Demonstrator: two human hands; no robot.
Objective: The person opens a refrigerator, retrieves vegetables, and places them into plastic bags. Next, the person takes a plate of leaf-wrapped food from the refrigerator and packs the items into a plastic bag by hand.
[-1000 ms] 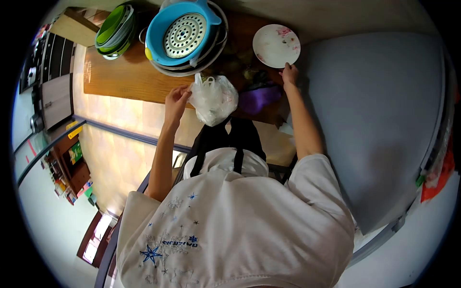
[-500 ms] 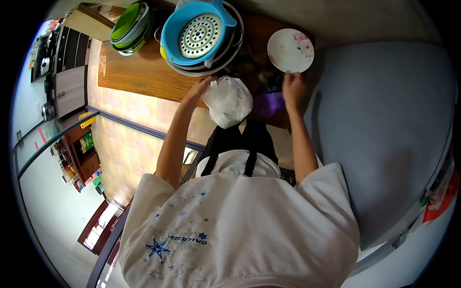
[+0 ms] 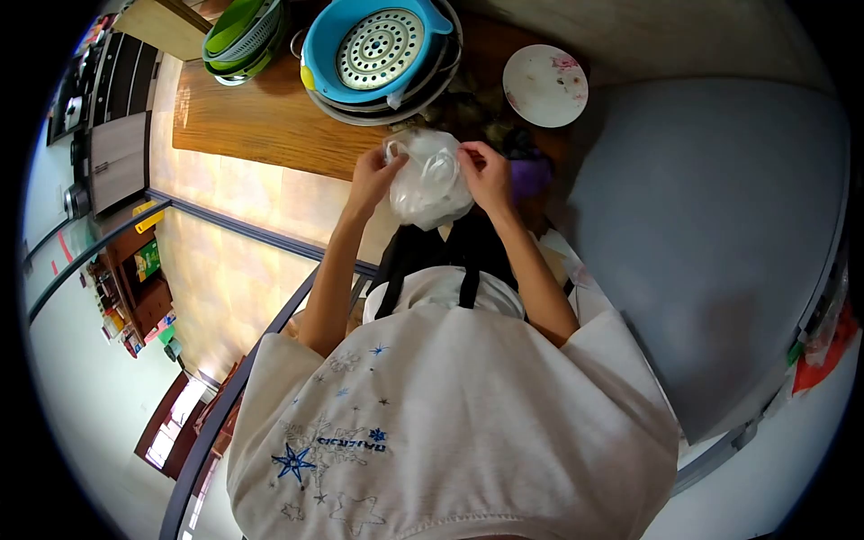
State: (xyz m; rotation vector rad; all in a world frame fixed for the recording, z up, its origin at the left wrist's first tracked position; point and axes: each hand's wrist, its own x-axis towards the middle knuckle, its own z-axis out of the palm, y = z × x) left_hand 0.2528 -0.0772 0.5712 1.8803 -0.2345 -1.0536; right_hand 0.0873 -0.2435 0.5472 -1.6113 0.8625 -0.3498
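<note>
A white plastic bag [image 3: 430,187] hangs between my hands at the near edge of the wooden table [image 3: 261,126]. What is inside it cannot be made out. My left hand [image 3: 375,173] grips the bag's left side near the top. On the other side, my right hand [image 3: 487,174] pinches the bag's upper right edge. A purple cloth-like item [image 3: 531,177] lies just right of my right hand, partly hidden by it. Farther back on the table is a round white plate with pink flowers [image 3: 545,85], apart from both hands.
A blue basin with a perforated metal strainer [image 3: 380,49] sits on stacked pans at the back. Green baskets [image 3: 241,40] stand to its left. A large grey surface [image 3: 711,234] fills the right side. A dark metal rail [image 3: 261,232] runs at left.
My right hand has left the plate's near edge and moved left onto the plastic bag. The left hand keeps hold of the bag. The view has shifted slightly.
</note>
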